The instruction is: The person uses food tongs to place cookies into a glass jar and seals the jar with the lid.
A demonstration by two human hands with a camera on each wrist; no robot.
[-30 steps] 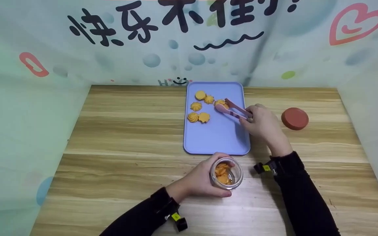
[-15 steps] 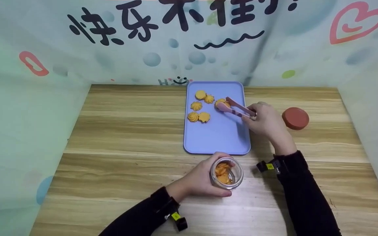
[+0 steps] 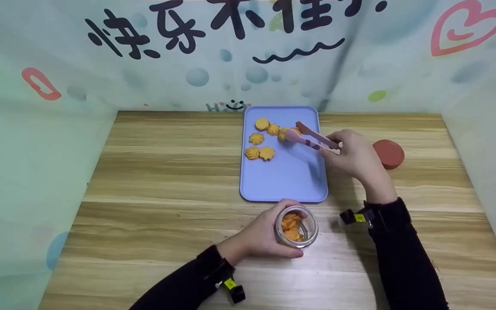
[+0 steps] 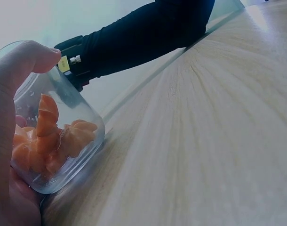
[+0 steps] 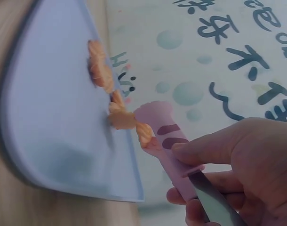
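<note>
In the head view my left hand (image 3: 267, 234) grips a glass jar (image 3: 312, 230) on the table, its mouth facing up. Several orange-yellow cookies (image 4: 51, 141) lie inside it, seen through the glass in the left wrist view. My right hand (image 3: 355, 155) holds pink tongs (image 3: 310, 138) over the far right part of a blue tray (image 3: 284, 181). Between the tong tips sits a ridged cookie (image 5: 143, 134), close above the tray. Another cookie (image 5: 121, 117) lies just beside it. More flower-shaped cookies (image 3: 256, 138) rest along the tray's left side.
A round red-brown lid (image 3: 391, 154) lies right of the tray, partly covered by my right hand. Behind the wooden table (image 3: 166, 172) hangs a printed cloth (image 3: 153, 86) that also closes off both sides.
My right hand and the tongs have shifted slightly right and up, with a cookie between the tips. The left hand and the jar stay in place.
</note>
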